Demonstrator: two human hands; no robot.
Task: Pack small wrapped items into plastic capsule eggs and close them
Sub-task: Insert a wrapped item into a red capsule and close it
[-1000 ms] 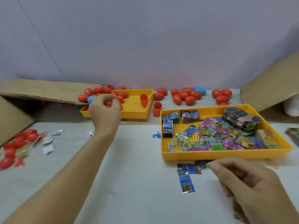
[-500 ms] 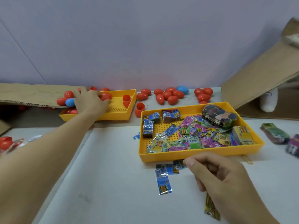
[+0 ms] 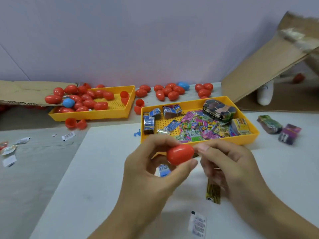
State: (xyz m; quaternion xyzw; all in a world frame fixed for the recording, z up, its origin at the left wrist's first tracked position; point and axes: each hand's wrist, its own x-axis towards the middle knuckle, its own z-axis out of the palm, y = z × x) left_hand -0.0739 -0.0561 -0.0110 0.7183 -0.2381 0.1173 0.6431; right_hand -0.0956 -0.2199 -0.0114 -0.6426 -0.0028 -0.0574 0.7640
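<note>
— Left hand (image 3: 146, 171) first: what is it holding?

— Thumb and fingers curl round a closed red capsule egg (image 3: 180, 154), lifted above the white tabletop, just in front of the near rim of the yellow tray of wrapped items (image 3: 198, 142). The right hand (image 3: 229, 166) has its fingertips at the egg's right end, fingers bent; whether it also pinches something I cannot tell.

— How will the egg handle?

— I'd judge it light, stiff and glossy, so slippery; grip each half near its end and pull or twist at the middle seam.

— And the fillings?

— Thin foil packets, limp and light: a yellow strip packet (image 3: 213, 194) and a white sachet (image 3: 197, 224) lie near the tabletop's front edge.
</note>
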